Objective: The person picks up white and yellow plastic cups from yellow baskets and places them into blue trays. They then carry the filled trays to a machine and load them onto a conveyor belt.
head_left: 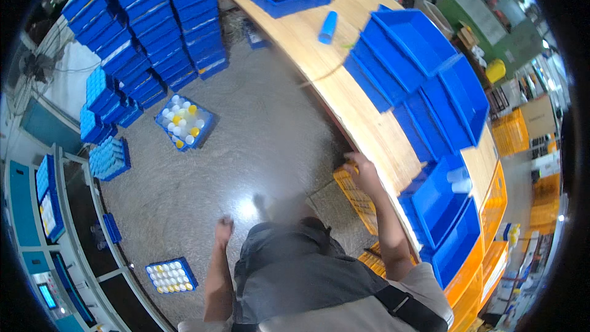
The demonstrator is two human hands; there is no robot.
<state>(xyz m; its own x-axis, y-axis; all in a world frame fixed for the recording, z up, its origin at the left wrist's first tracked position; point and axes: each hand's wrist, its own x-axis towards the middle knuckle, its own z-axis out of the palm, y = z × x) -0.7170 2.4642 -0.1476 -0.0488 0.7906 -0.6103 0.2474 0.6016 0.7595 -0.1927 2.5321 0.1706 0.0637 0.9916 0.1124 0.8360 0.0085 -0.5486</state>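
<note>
My left hand (224,229) hangs low over the floor, its fingers curled together with nothing visible in them. My right hand (364,171) is beside the edge of the wooden table (382,138), above an orange crate (356,200). Its fingers are slightly apart and hold nothing that I can see; whether they touch the table edge I cannot tell. On the table, several blue bins (409,43) lie overlapping one another. A blue cup-shaped piece (328,27) lies on its side toward the far end. Pale translucent cups (460,181) rest by the nearer bins.
Tall stacks of blue bins (144,18) stand at the far left. On the floor sit a bin of white and yellow caps (184,124), a tray of white and yellow pieces (172,275) and a light-blue filled tray (109,158). A teal-and-white machine (86,233) lines the left side.
</note>
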